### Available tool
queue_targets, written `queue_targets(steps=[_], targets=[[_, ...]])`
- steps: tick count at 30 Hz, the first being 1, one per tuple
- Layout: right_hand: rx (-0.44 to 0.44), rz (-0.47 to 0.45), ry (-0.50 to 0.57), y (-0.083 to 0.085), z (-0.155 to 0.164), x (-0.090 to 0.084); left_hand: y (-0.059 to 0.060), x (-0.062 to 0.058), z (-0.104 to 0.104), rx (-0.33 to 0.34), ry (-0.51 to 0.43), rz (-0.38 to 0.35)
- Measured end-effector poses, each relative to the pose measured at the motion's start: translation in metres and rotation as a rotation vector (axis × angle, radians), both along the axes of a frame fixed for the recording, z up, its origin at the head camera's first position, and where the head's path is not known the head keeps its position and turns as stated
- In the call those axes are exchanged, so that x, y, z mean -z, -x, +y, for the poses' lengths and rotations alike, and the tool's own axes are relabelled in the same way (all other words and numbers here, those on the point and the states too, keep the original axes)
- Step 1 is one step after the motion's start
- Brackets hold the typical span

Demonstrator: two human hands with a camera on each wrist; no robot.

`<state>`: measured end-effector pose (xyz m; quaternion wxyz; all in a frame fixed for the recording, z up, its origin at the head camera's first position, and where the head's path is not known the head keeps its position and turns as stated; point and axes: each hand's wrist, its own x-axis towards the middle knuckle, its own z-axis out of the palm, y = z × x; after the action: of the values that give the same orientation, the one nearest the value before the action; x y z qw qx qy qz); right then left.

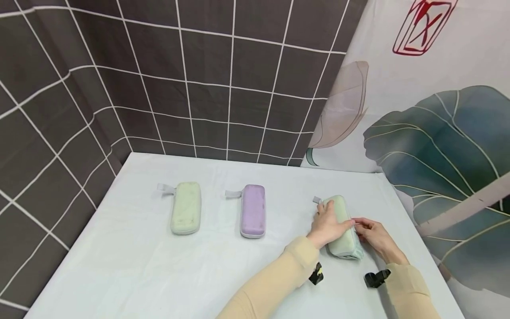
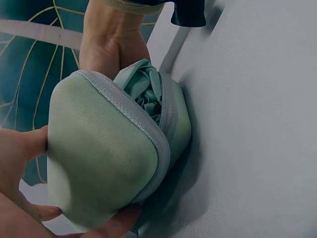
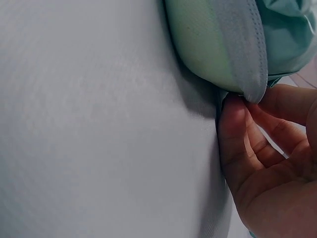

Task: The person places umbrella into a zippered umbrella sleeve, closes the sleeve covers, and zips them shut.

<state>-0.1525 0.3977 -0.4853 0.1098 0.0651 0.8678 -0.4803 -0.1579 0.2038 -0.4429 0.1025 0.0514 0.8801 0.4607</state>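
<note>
Both hands on the green case, lower right of the frame.
Left hand [image 1: 327, 223] grips the partly unzipped green case [image 1: 341, 227]; right hand [image 1: 374, 238] pinches its zipper edge.

A table [image 1: 131, 266] is covered by a pale, smooth cloth, its surface evenly lit with only soft shadows. Behind it and along the left side, a dark curtain [image 1: 119, 88] crossed by a grid of thin white lines is hung in loose folds. To the right, a white backdrop [image 1: 450, 146] is printed with large blue-green leaves, and a red seal mark [image 1: 422, 24] is seen near its top.
</note>
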Motion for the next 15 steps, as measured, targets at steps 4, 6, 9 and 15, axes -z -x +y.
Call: queue_targets(steps=[4,6,9,15], targets=[[0.004,-0.008,-0.002,0.0,0.0,0.0,0.0,0.0,0.004,0.0,0.075,0.013],[0.008,-0.008,0.005,-0.001,0.0,0.0,0.0,-0.001,0.006,0.01,0.112,0.023],[0.009,-0.006,0.013,-0.001,0.0,0.0,0.0,-0.002,0.009,0.029,0.163,0.053],[0.015,-0.004,0.016,0.0,0.0,0.001,0.001,-0.003,0.012,0.046,0.224,0.101]])
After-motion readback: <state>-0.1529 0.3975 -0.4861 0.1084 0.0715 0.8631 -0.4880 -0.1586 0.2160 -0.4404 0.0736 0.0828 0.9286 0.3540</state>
